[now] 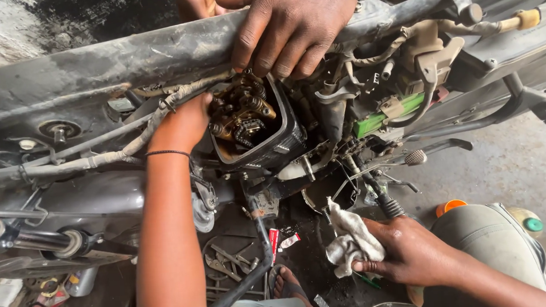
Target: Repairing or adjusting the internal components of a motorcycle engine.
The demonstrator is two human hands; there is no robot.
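Beside the open engine head point(249, 120), left hand point(186, 121); rag point(353, 243) in right hand point(405, 250).

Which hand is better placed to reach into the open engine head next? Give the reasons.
Left. The left hand is right against the open engine head, fingers tucked at its edge. The right hand sits lower, gripping a white rag, well away from it.

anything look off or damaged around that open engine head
The engine head sits uncovered, its oily valve gear and chain exposed. The left hand reaches into its side; the right hand grips a dirty white rag. Another person's hand rests on the frame above. Tools lie scattered below. No clear breakage shows.
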